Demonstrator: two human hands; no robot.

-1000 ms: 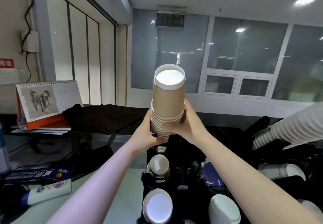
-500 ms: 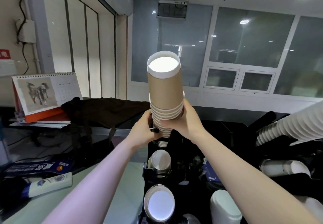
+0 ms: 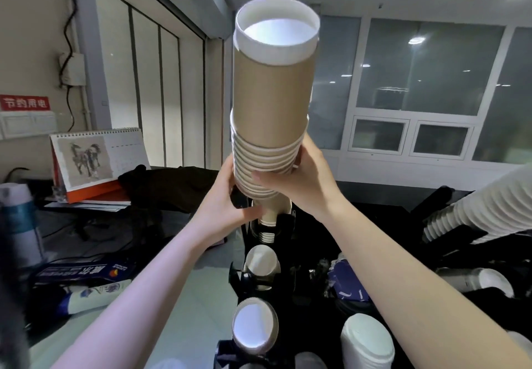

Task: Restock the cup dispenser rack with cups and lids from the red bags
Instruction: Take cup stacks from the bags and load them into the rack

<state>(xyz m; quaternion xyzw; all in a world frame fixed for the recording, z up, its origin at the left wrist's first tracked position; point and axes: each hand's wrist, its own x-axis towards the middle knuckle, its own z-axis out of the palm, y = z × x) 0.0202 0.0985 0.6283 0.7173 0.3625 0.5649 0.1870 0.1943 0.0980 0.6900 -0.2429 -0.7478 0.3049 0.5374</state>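
Observation:
A tall stack of brown paper cups [image 3: 270, 101], bottoms up, rises in the middle of the view. My left hand [image 3: 227, 204] grips the stack's lower end from the left. My right hand [image 3: 299, 178] wraps the nested rims from the right. The stack's foot sits just above the top slot of the black cup dispenser rack [image 3: 259, 279]. Two lower slots of the rack show white cup bottoms [image 3: 254, 328]. A column of white lids [image 3: 483, 210] leans in from the right.
A desk calendar [image 3: 95, 161] and dark cloth [image 3: 169, 184] lie at the back left. Packets and a tube [image 3: 95, 296] lie on the pale counter at the left. More white cups [image 3: 365, 342] stand at the lower right.
The cup stack has come up and closer to the camera, so it looks much larger and taller. Both hands keep their hold on its lower end above the rack.

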